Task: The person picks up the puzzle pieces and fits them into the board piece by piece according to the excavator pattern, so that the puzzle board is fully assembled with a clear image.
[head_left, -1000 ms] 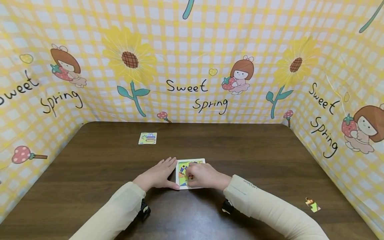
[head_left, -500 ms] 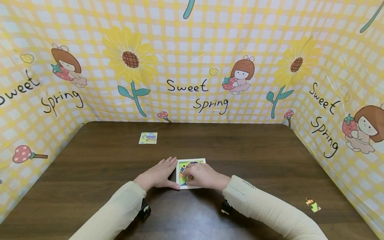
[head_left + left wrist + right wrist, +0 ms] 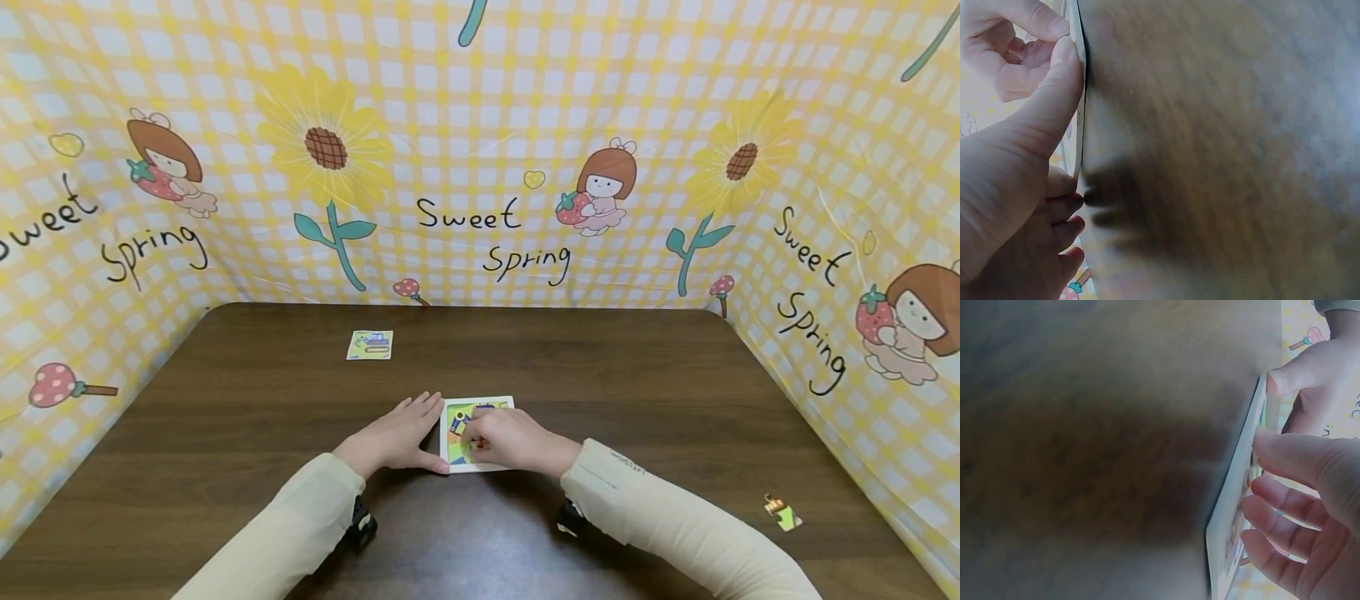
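A small jigsaw puzzle point(image 3: 457, 454) in a white-bordered tray lies mid-table, its coloured picture partly covered. My left hand point(image 3: 393, 433) rests against the tray's left edge, fingers extended and thumb at the near corner. Over the puzzle, my right hand point(image 3: 517, 437) has its fingers bent and pinches a puzzle piece point(image 3: 480, 444) low against the picture; most of that piece is hidden. In the right wrist view, the thumb and fingertips of the right hand point(image 3: 1310, 506) meet the puzzle's surface beside the tray rim point(image 3: 1225, 500).
Loose puzzle pieces point(image 3: 783, 512), brown and green, lie at the right of the brown wooden table point(image 3: 600, 358). A printed picture card point(image 3: 370, 345) lies farther back on the left. A yellow checked cloth point(image 3: 465, 125) surrounds the back and sides.
My right hand's fingers have shifted slightly left over the puzzle and then back a little to the right. The left hand has stayed at the tray's edge.
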### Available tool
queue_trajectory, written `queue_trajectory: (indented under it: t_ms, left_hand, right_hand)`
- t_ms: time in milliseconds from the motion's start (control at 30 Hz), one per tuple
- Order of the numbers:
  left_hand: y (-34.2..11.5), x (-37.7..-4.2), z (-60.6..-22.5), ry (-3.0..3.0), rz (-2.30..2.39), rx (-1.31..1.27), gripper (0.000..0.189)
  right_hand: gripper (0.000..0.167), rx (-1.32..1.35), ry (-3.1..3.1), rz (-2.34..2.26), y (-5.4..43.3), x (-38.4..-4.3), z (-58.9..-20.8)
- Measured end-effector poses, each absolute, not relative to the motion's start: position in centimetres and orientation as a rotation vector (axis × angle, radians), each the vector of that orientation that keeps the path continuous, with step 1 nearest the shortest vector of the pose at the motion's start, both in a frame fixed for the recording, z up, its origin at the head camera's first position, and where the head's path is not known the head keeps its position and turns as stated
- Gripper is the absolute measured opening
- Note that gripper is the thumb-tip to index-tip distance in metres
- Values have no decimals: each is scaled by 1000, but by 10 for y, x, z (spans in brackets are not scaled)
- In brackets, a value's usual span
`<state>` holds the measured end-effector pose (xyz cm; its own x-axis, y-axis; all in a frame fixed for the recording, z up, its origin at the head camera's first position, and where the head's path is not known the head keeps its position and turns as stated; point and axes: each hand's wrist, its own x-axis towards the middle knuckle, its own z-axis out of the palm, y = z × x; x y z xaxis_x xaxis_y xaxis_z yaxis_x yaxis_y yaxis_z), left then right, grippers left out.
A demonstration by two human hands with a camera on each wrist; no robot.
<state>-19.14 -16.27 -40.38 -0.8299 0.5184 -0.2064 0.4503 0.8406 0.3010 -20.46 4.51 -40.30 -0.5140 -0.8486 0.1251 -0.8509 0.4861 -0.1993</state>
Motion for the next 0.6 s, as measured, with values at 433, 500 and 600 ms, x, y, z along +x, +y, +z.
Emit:
queue_trajectory:
  t_ms: [433, 500, 600]
  left_hand:
    - [-163, -191, -405, 2749, 360, 754, 96]
    - [-163, -191, -405, 2749, 360, 752, 96]
    - [-163, -191, -405, 2749, 361, 743, 96]
  right_hand:
    - [10, 1561, -2716, 364, 45, -206, -403]
    - [10, 1570, -2728, 372, 46, -207, -401]
    - [12, 1574, -2733, 404, 50, -208, -399]
